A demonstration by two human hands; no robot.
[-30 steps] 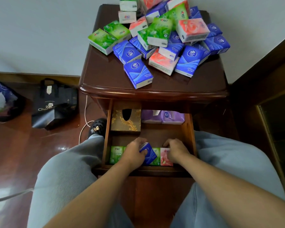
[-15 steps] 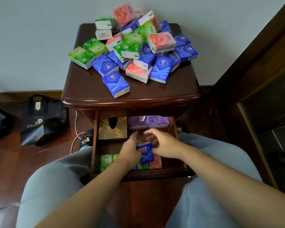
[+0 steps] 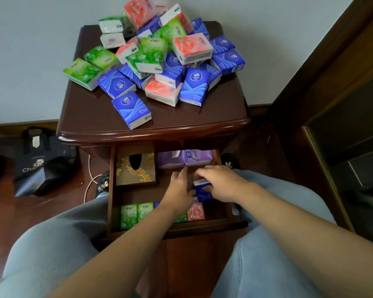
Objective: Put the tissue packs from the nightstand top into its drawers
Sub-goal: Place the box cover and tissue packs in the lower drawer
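A pile of green, blue and pink tissue packs (image 3: 159, 57) covers the back of the dark wood nightstand top (image 3: 181, 119); one blue pack (image 3: 131, 109) lies apart, nearest the front edge. The top drawer (image 3: 111, 190) stands pulled out. Both hands are inside it. My right hand (image 3: 222, 183) grips a blue tissue pack (image 3: 202, 191) from above. Beside that pack my left hand (image 3: 178, 191) lies with straight fingers pointing at the drawer's back. Green packs (image 3: 128, 216) and a pink pack (image 3: 196, 211) stand in a row along the drawer's front.
A gold patterned tissue box (image 3: 136, 168) fills the drawer's back left; purple packs (image 3: 187, 158) lie at its back. A black bag (image 3: 43, 166) and a white cable (image 3: 88, 181) are on the floor at left. Dark wood furniture (image 3: 332, 104) stands close at right. My knees flank the drawer.
The blue pack has gone from the front row toward the drawer's middle right. My left hand let go of it and straightened; my right hand now holds it. The camera tilted up.
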